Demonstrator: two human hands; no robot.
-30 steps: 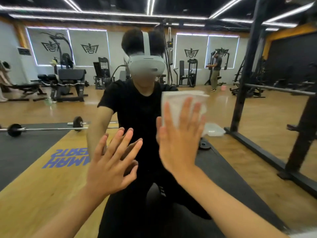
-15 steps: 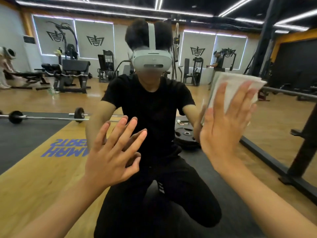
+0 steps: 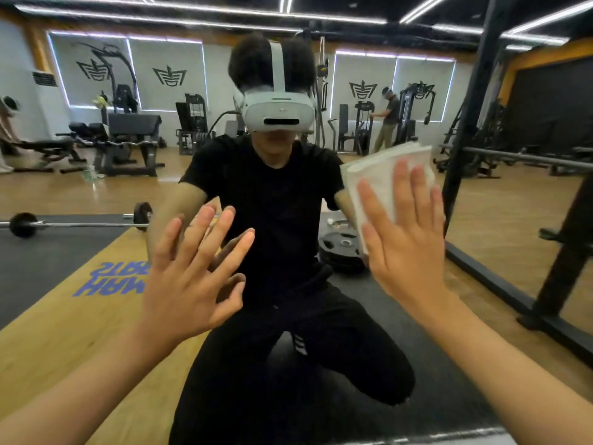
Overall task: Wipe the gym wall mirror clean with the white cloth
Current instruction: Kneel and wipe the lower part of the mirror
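White cloth (image 3: 378, 181) is pressed flat to the mirror (image 3: 80, 194) under the straight, spread fingers of the right hand (image 3: 404, 239), up and right of the left hand (image 3: 189, 268), which is braced there flat-fingered, nothing held; the next stroke is judged leftward.

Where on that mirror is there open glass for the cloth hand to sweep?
Open glass lies above the left hand, in the gap between the two hands, and to the right of the white cloth. It is crowded only where the left hand is spread against the mirror and where the right hand presses the cloth flat.
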